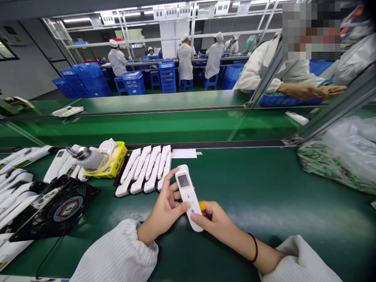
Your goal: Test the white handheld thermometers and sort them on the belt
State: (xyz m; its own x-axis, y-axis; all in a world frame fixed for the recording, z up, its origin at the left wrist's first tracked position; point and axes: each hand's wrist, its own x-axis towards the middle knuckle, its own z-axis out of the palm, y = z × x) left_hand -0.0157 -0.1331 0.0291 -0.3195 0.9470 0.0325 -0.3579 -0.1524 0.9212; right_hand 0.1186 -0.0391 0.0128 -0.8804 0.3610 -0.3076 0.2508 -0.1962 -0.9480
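A white handheld infrared thermometer with a small grey screen is held tilted above the green bench, its face toward me. My left hand grips its left side, thumb on the front and fingers near the head. On the lower right side, my right hand holds it too, thumb near the button on its front. A yellow cover wraps one of my right fingers. Just left of my hands, several white thermometers lie side by side in a row.
A yellow basket holds a dispenser bottle. A black fan and more white thermometers stand at left. A plastic bag of green parts lies right. Beyond the green conveyor, a co-worker's hands are above a blue crate.
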